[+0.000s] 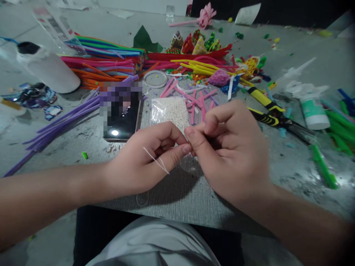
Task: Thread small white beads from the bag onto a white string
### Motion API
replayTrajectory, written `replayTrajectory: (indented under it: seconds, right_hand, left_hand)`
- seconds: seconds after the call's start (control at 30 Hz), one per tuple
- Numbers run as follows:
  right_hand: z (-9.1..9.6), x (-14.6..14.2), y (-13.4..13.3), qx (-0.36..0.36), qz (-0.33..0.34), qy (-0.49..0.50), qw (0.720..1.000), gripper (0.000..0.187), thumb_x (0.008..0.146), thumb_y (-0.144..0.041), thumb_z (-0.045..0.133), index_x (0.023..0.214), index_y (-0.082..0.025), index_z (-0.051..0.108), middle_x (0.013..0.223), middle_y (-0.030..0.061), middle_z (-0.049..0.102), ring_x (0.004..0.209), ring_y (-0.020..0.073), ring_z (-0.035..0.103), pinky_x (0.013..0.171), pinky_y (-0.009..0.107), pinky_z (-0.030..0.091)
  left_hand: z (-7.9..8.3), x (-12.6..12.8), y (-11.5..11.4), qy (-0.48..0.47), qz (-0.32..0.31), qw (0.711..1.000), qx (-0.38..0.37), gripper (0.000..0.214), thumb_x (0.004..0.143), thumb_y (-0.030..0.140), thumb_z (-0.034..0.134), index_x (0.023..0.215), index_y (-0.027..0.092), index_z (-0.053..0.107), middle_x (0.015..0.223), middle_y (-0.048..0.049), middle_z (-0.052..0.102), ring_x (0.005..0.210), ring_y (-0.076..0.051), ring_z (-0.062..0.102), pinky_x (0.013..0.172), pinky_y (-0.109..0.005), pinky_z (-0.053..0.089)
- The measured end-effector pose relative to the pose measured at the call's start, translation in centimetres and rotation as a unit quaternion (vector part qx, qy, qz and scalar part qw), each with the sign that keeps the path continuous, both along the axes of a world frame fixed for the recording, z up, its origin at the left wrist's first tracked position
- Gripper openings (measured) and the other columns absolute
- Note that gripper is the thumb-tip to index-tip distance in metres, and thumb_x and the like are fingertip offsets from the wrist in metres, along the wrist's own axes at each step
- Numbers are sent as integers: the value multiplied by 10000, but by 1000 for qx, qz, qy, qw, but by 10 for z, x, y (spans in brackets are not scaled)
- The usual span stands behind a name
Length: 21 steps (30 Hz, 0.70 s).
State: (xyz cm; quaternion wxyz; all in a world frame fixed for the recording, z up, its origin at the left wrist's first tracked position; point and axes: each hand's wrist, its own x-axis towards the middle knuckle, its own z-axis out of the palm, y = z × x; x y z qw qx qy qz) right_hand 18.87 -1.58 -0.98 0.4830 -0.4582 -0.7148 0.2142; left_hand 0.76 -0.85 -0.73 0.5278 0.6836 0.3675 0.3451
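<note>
Head view: saw left hand [148, 164] and right hand [235, 155] meeting at the fingertips, both thumbs closed against curled fingers in tight pinches. Noted white thread [155, 162] trailing across the left thumb. Could not make out anything gripped between the fingertips. Found bag of white beads [173, 110] just beyond, between phone [123, 120] and pink strips [200, 102].

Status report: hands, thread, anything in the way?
Left hand, right hand: pinched, meeting; grip contents hidden. White thread: visible across left hand. Bag of beads: just beyond, partly hidden behind hands.
</note>
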Motion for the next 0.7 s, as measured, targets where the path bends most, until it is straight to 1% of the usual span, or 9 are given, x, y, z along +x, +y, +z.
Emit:
replayTrajectory:
  seconds: [0.1, 0.2, 0.3, 0.37, 0.43, 0.5, 0.6, 0.63, 0.7]
  right_hand:
    - [5, -1, -2, -26, 2, 32, 999, 197, 956, -204, 688, 917, -266, 505, 677, -64, 529, 552, 90, 543, 459, 223, 391]
    - [10, -1, 1, -116, 26, 100, 988, 170, 1001, -298, 664, 984, -277, 496, 590, -91, 557, 462, 84, 539, 429, 215, 404]
    - [11, 2, 5, -181, 48, 155, 970, 241, 977, -415, 694, 902, -258, 527, 568, -84, 609, 453, 79, 567, 445, 204, 463]
    - [10, 5, 8, -200, 44, 179, 962, 281, 943, -446, 729, 837, -240, 570, 605, -61, 660, 473, 76, 600, 450, 195, 485]
    - [10, 6, 10, -219, 33, 198, 955, 274, 900, -434, 780, 808, -232, 621, 617, -48, 684, 478, 72, 608, 430, 176, 474]
    - [8, 8, 11, -239, 27, 216, 946, 253, 830, -394, 854, 779, -225, 674, 614, -42, 687, 486, 71, 609, 417, 159, 468]
    - [5, 11, 11, -258, 40, 246, 933, 205, 735, -305, 932, 769, -227, 745, 634, -43, 695, 525, 69, 619, 466, 143, 510]
    - [4, 12, 10, -263, 47, 256, 929, 177, 735, -286, 931, 775, -234, 767, 649, -43, 703, 544, 65, 626, 492, 137, 524]
    - [3, 15, 9, -273, 66, 272, 920, 91, 793, -285, 891, 808, -258, 806, 704, -38, 732, 594, 62, 655, 552, 131, 553]
  left_hand:
    - [1, 1, -2, -35, -9, 999, -10, 132, 995, 228, 618, 896, 150, 577, 665, 59, 478, 537, -62, 397, 453, -189, 315]
    - [1, 1, -3, -57, -14, 998, -21, 94, 993, 203, 619, 917, 159, 588, 678, 58, 514, 528, -57, 417, 451, -184, 334]
    - [-1, 1, -2, -48, -13, 999, -18, 74, 1000, 218, 619, 974, 150, 631, 708, 29, 590, 545, -68, 458, 476, -198, 379]
    - [-1, 0, -2, -46, -6, 999, -5, 101, 995, 244, 641, 972, 146, 645, 653, 40, 560, 524, -67, 436, 451, -196, 354]
    - [0, 0, -2, -42, 8, 999, 5, 97, 987, 238, 654, 948, 149, 646, 616, 55, 516, 499, -57, 409, 414, -185, 311]
    - [1, -1, -2, -32, 19, 999, 5, 78, 981, 219, 648, 932, 158, 646, 615, 56, 512, 482, -50, 405, 393, -179, 297]
    - [3, -4, -2, -6, 27, 1000, 7, 97, 974, 227, 642, 896, 170, 648, 586, 51, 503, 452, -56, 397, 372, -192, 280]
    - [3, -5, -2, 4, 32, 999, 14, 110, 972, 242, 644, 888, 172, 652, 573, 47, 503, 441, -60, 396, 366, -200, 276]
    - [3, -7, -1, 24, 43, 998, 34, 129, 971, 271, 647, 890, 174, 666, 569, 26, 539, 430, -74, 426, 363, -221, 277]
